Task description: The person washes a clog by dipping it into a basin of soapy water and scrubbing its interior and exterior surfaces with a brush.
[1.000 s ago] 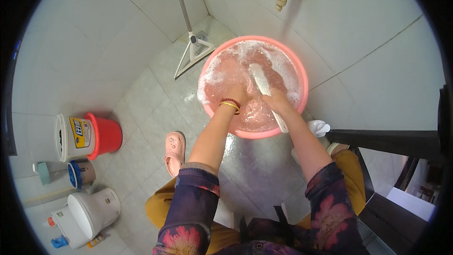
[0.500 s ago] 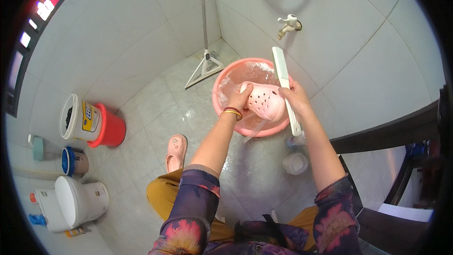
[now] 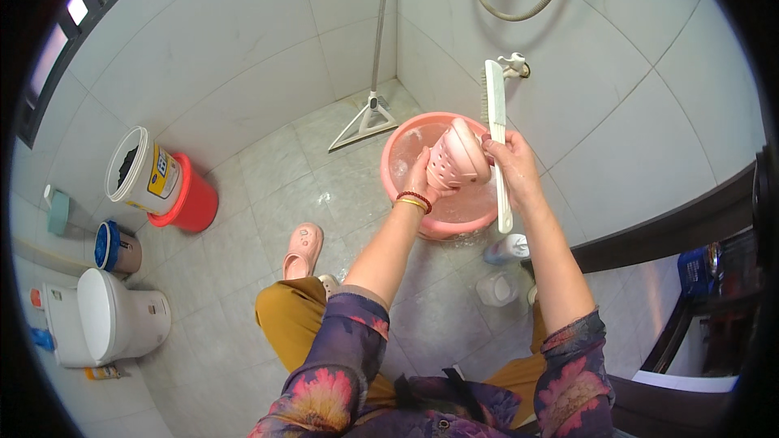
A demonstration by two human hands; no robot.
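Over the pink basin (image 3: 440, 229), which holds sudsy water, a pink clog (image 3: 456, 156) with small holes is tilted on its side. My left hand (image 3: 420, 180) is closed around its holed part. My right hand (image 3: 515, 164) grips a long white scrubbing brush (image 3: 497, 134) by its handle, just right of the clog. The brush stands nearly upright in view, bristles facing left. Whether my right fingertips also touch the clog I cannot tell. Another pink clog (image 3: 303, 247) rests on the tiled floor to the left, near my knee.
A floor squeegee (image 3: 365, 126) leans in the corner. Behind the brush is a wall tap (image 3: 514, 66). A bottle (image 3: 507, 248) and a clear container (image 3: 496, 288) stand near the basin. Leftward are a red bucket (image 3: 195, 199), a white tub (image 3: 142, 169) and a toilet (image 3: 122, 320).
My left hand has turned the clog from holes facing up to tilted on its side. The brush stays in my right hand, now more upright. The whole view has shifted slightly.
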